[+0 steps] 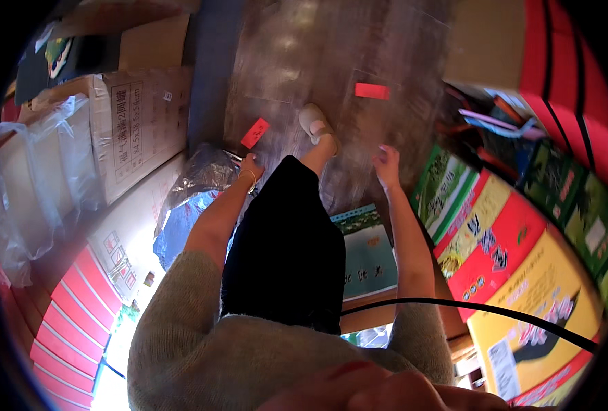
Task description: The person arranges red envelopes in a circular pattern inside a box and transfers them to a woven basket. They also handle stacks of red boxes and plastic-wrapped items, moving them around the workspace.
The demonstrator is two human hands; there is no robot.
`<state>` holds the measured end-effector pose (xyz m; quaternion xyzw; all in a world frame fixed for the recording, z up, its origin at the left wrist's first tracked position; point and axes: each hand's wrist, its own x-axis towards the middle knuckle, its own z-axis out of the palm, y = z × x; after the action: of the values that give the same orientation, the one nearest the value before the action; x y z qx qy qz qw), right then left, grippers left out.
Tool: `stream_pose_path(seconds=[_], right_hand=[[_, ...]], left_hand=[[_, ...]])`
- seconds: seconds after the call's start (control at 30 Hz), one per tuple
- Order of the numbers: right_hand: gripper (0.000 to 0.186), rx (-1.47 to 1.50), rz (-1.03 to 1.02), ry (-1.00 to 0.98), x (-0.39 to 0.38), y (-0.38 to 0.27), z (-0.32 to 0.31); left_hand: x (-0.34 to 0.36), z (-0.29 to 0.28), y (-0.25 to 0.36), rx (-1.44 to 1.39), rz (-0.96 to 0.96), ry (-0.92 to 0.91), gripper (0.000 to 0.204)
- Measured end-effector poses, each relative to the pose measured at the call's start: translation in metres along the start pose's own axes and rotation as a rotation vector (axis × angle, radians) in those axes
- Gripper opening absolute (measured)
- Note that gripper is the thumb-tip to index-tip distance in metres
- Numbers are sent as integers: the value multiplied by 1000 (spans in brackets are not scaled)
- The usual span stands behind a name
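Left hand (250,166) at the edge of the silvery plastic bag (211,168); whether it grips anything cannot be told. Right hand (387,167) half-spread, fingers loosely bent, above the wooden floor (283,61). One red slip (254,133) lies on the floor just beyond the left hand; a second red piece (372,90) lies farther out, ahead of the right. Cardboard carton (143,127) at left; yellow box (537,315) at right.

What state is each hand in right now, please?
Left hand: by the silvery bag; open or closed, cannot be told.
Right hand: open, loosely curled, nothing visible in it.
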<state>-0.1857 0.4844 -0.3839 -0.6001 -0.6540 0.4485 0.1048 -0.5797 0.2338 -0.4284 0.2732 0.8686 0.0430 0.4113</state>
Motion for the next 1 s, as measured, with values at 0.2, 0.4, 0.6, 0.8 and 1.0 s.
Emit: stream_pose_path(seconds=[0.2,0.4,0.6,0.8,1.0], right_hand=[[71,-625,-42,-211,139,30,33],[103,-498,210,-108,216,36,66],[110,-596,133,4,269,70,116],[89,-743,7,18,304,101,146],[62,-636,16,-25,258,52,160]], left_hand=[[69,5,-18,197,-135,-181,85],[138,35,-35,-70,-409,-112,125],[185,60,-50,35,-510,-139,131],[204,105,-57,275,-554,94,84],[173,75,-47,144,-442,-22,74]])
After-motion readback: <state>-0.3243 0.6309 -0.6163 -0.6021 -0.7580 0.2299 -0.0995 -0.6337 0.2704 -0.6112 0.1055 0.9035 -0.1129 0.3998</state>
